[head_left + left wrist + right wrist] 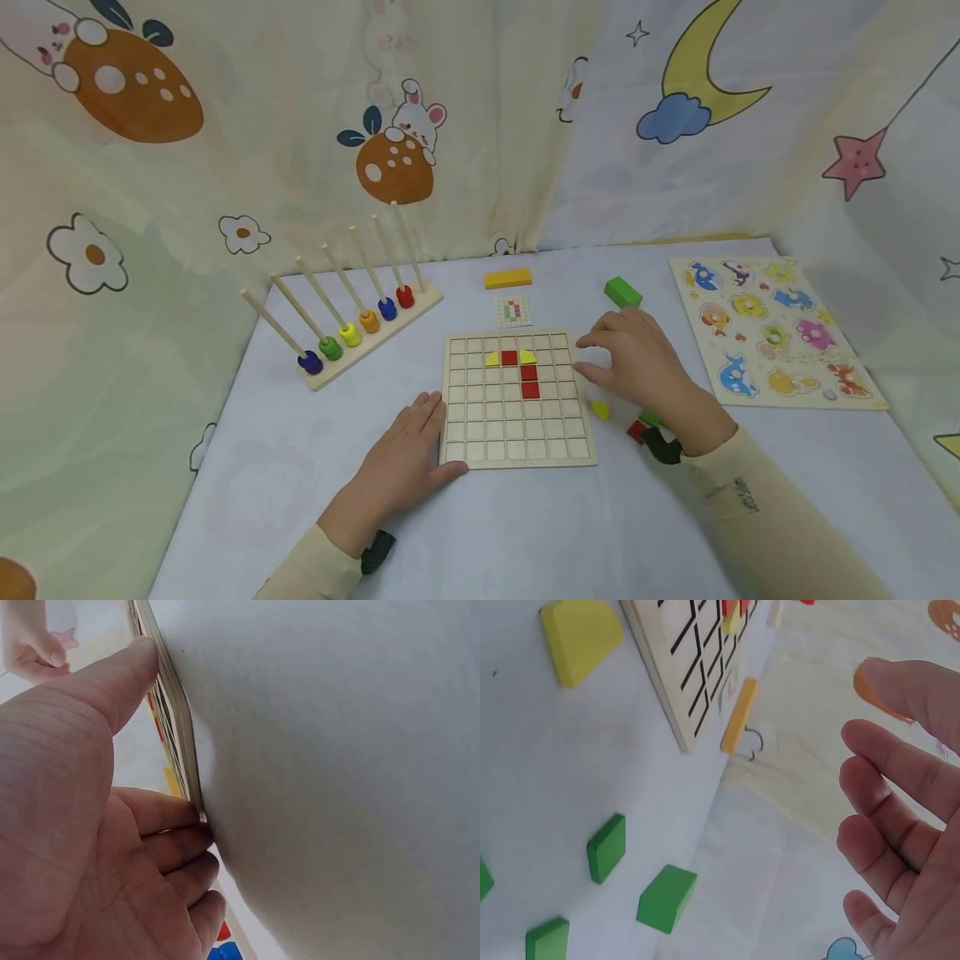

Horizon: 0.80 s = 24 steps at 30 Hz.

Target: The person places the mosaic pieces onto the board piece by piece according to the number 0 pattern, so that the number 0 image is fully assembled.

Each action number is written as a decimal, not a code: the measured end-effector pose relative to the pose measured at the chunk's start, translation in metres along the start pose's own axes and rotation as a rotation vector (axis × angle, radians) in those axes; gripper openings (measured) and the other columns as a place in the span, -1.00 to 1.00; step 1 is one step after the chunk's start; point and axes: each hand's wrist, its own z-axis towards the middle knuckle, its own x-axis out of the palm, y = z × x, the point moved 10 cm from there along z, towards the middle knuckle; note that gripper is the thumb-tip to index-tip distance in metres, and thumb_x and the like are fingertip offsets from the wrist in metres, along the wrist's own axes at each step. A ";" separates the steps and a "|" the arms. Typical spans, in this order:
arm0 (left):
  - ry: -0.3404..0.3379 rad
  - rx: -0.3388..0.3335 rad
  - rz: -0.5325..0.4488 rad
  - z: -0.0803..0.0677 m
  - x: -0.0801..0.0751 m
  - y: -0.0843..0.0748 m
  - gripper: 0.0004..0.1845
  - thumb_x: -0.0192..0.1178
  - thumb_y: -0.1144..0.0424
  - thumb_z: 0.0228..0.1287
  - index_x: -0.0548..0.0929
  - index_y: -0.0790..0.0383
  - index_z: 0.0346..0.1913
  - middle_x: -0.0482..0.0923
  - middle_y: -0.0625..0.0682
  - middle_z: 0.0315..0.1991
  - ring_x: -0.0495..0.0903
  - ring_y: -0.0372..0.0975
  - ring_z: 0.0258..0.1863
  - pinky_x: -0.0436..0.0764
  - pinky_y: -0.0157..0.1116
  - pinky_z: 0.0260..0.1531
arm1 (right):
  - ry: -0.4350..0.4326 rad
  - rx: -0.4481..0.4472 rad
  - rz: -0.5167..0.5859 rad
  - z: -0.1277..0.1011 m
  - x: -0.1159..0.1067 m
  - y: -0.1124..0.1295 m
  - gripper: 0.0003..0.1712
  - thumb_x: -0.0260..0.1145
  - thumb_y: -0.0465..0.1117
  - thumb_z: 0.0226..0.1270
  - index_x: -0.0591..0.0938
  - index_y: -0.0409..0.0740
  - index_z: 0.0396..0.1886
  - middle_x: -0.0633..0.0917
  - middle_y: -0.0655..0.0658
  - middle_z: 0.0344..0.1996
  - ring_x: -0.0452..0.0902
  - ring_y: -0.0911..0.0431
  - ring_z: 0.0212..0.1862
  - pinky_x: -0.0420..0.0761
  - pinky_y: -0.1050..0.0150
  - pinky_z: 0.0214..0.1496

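Note:
A square wooden grid board (495, 429) lies on the white table. It holds a few red squares (530, 390) and two yellow pieces (492, 358) in its upper middle cells. Along the board's left edge rests my left hand (401, 458), fingers extended and thumb at the lower left corner. Beyond the right edge hovers my right hand (637, 354), thumb and fingers apart with nothing between them. Loose on that side are a yellow piece (600, 409) and a red piece (637, 431), partly hidden by the wrist. Several green pieces (606, 849) appear in the right wrist view.
Behind the board lie a small pattern card (513, 312) and an orange bar (507, 278). A green block (623, 292) sits behind my right hand. At left stands a peg rack (375, 337) with coloured beads; at right lies an animal puzzle board (772, 329). Printed curtains surround the table.

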 end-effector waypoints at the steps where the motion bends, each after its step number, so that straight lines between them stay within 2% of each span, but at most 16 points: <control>1: 0.001 0.000 0.001 0.000 0.000 0.000 0.13 0.26 -0.43 0.28 0.15 0.26 0.66 0.04 0.11 0.71 -0.01 -0.02 0.72 0.15 -0.02 0.68 | -0.008 0.003 0.004 -0.002 -0.002 -0.002 -0.62 0.66 -0.01 0.13 0.86 -0.04 -0.09 0.74 -0.05 -0.16 0.52 -0.05 0.03 0.50 -0.10 0.27; 4: 0.002 0.000 0.003 0.000 0.002 0.000 0.13 0.27 -0.43 0.28 0.16 0.26 0.66 0.04 0.11 0.71 -0.01 -0.03 0.72 0.15 -0.02 0.68 | -0.024 0.018 0.004 -0.008 -0.008 -0.009 -0.64 0.65 -0.03 0.14 0.86 -0.04 -0.09 0.74 -0.06 -0.17 0.53 -0.06 0.04 0.46 -0.13 0.34; 10: -0.007 0.002 0.006 0.000 0.002 0.001 0.13 0.27 -0.43 0.27 0.16 0.26 0.65 0.04 0.11 0.71 -0.01 -0.03 0.72 0.16 -0.02 0.68 | -0.048 0.033 0.001 -0.022 -0.015 -0.023 -0.65 0.64 -0.06 0.14 0.86 -0.07 -0.09 0.75 -0.10 -0.18 0.50 -0.07 -0.02 0.51 -0.07 0.11; 16: -0.008 0.008 0.004 -0.001 0.000 0.000 0.13 0.25 -0.43 0.29 0.16 0.26 0.65 0.05 0.11 0.71 0.00 -0.03 0.72 0.16 -0.02 0.68 | -0.048 0.059 -0.017 -0.034 -0.014 -0.035 -0.64 0.63 -0.04 0.15 0.85 -0.07 -0.08 0.74 -0.11 -0.18 0.52 -0.07 -0.03 0.51 -0.08 0.08; 24: -0.013 0.024 0.002 -0.001 -0.002 -0.002 0.11 0.26 -0.40 0.31 0.18 0.30 0.64 0.07 0.15 0.70 0.00 0.00 0.71 0.15 -0.01 0.68 | -0.030 0.082 -0.035 -0.048 -0.013 -0.043 -0.62 0.65 -0.05 0.13 0.86 -0.06 -0.07 0.73 -0.11 -0.19 0.45 -0.05 -0.10 0.45 0.03 -0.07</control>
